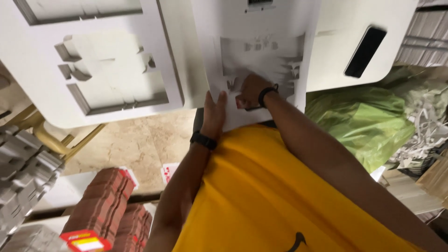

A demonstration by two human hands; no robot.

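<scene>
A tall stack of white die-cut card sheets [261, 51] lies on a white table in front of me. My left hand [213, 114], with a black band on the wrist, lies flat against the stack's near edge, fingers together and thumb on the sheet. My right hand [251, 91], also with a black wristband, is closed on something small and red-and-white in the cut-out part of the top sheet. I cannot tell what that piece is. My yellow shirt fills the lower frame.
Another white sheet with punched-out shapes [112, 70] lies to the left on the table. A green plastic bag [364, 121] with paper scraps sits at the right. Stacks of red folded cartons [105, 205] and grey flat cartons [23, 172] stand on the floor at the left.
</scene>
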